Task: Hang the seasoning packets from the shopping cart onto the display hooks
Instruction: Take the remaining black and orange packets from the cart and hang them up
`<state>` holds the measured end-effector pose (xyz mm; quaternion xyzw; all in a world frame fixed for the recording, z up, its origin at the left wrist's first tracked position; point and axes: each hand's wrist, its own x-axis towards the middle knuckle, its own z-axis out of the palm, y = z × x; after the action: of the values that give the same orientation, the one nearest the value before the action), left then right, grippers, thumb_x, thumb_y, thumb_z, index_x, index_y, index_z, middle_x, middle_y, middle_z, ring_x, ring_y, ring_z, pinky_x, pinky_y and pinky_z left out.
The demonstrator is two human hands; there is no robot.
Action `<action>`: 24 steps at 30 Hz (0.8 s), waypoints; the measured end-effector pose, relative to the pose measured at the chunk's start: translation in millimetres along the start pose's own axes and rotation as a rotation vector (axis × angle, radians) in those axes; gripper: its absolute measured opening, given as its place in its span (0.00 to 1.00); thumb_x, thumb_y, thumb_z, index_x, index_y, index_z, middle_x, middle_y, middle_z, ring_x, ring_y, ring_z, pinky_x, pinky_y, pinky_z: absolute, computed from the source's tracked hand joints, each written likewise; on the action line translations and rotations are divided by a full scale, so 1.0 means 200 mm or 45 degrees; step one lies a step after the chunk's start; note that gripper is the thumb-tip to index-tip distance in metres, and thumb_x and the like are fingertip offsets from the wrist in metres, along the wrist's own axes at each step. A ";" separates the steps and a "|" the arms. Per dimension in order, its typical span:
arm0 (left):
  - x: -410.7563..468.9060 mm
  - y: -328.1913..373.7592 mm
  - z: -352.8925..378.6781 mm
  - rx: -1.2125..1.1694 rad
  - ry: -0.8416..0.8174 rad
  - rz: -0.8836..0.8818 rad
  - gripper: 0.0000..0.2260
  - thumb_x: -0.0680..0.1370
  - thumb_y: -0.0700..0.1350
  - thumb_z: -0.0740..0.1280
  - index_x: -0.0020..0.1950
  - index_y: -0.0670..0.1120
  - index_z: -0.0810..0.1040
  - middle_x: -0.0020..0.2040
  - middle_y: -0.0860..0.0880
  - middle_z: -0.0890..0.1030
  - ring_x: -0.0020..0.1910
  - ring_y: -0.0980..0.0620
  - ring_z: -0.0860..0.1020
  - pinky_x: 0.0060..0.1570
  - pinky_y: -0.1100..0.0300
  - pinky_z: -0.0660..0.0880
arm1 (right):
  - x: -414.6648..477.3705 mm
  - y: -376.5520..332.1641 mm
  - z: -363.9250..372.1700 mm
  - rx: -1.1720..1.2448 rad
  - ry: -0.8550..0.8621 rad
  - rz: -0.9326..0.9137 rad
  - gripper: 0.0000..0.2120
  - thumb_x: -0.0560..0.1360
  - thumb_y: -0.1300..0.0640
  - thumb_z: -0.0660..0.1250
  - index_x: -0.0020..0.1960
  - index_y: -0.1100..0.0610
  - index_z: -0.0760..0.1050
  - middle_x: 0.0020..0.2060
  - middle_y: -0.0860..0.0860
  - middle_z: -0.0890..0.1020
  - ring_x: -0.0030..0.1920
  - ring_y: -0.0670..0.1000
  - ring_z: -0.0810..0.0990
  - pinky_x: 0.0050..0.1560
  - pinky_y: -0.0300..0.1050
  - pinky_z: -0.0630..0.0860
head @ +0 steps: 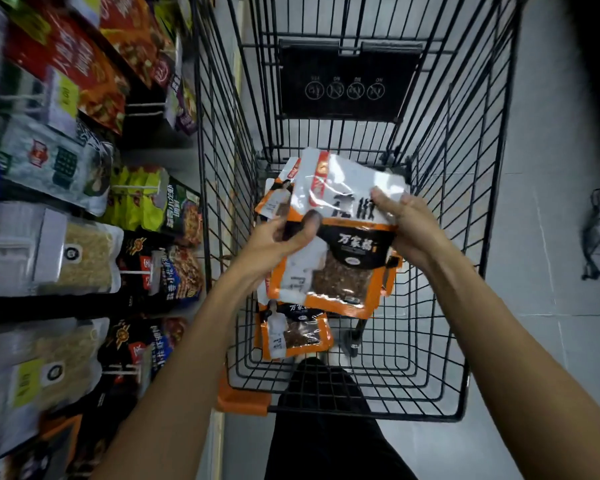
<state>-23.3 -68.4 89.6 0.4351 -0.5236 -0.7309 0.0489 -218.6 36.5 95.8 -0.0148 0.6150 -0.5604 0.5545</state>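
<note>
Fingers, left hand and right hand, grip seasoning packets | forearms outstretched over shopping cart

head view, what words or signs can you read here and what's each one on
"万家香": black band of the held packet
"椒", after a half-covered character: that packet's white top
"NO", upside down, above prohibition icons: black flap in the shopping cart
too blurred to read: print on the shelf packets

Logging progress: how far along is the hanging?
Done: no orange-edged packet visible on the hooks. In hand: left hand and right hand grip packets above the cart. Left: hang those, plus the loose packet on the cart floor.
</note>
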 end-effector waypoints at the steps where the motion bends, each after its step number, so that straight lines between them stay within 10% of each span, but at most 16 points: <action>1: 0.01 -0.05 -0.02 -0.074 -0.030 -0.079 0.18 0.66 0.50 0.73 0.53 0.46 0.77 0.43 0.54 0.85 0.45 0.57 0.83 0.40 0.66 0.78 | 0.03 0.04 0.01 0.000 -0.024 0.032 0.17 0.76 0.56 0.67 0.59 0.66 0.72 0.53 0.60 0.83 0.52 0.57 0.83 0.50 0.49 0.81; 9: 0.11 -0.26 -0.12 0.140 0.387 -0.025 0.07 0.73 0.42 0.73 0.39 0.48 0.75 0.29 0.59 0.81 0.30 0.64 0.80 0.30 0.68 0.74 | 0.27 0.57 -0.28 -0.475 0.653 0.024 0.09 0.79 0.58 0.64 0.54 0.64 0.74 0.49 0.58 0.77 0.49 0.55 0.76 0.49 0.49 0.74; 17: 0.19 -0.29 -0.11 0.313 0.516 0.050 0.04 0.74 0.41 0.72 0.43 0.44 0.77 0.38 0.52 0.79 0.39 0.55 0.77 0.37 0.65 0.72 | 0.38 0.86 -0.28 -0.653 0.688 0.158 0.21 0.75 0.58 0.71 0.66 0.60 0.73 0.61 0.57 0.80 0.62 0.57 0.77 0.65 0.54 0.72; 24: 0.19 -0.28 -0.10 0.254 0.523 0.033 0.07 0.75 0.42 0.71 0.40 0.50 0.75 0.39 0.49 0.80 0.45 0.46 0.79 0.46 0.54 0.76 | 0.46 0.90 -0.23 -0.644 0.657 0.312 0.17 0.71 0.53 0.75 0.53 0.64 0.80 0.52 0.59 0.84 0.53 0.58 0.82 0.59 0.55 0.77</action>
<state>-12.0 -77.8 19.7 0.5708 -0.5778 -0.5708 0.1206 -177.3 74.4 -102.8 0.0639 0.8506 -0.3058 0.4230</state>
